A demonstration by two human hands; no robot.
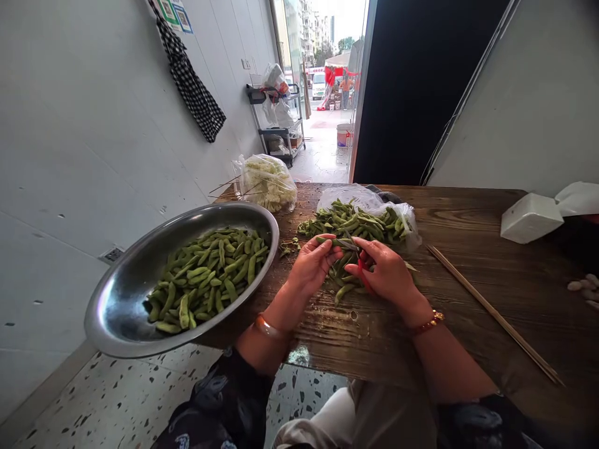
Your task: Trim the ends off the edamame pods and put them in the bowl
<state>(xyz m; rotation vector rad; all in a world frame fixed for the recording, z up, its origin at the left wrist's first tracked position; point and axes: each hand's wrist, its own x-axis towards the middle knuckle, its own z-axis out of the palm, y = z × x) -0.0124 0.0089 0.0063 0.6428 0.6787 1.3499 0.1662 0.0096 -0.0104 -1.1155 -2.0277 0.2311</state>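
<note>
Daylight enters through the doorway (327, 134) beyond the fingers (322, 248), bleaching the sky (345, 19) near white, while the panel (412, 81) beyond their right falls almost black. Glare streaks the metal bowl (110, 305) left of them, and the tabletop (528, 280) dims well to their right. Wide-angle distortion tilts the wall (70, 156) far left of them.

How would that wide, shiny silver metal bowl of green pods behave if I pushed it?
The bowl would probably stay stiff, being metal. It may feel heavy, given the heaped pods inside. It might tip, since its left side seems to overhang the brown wooden table.
</note>
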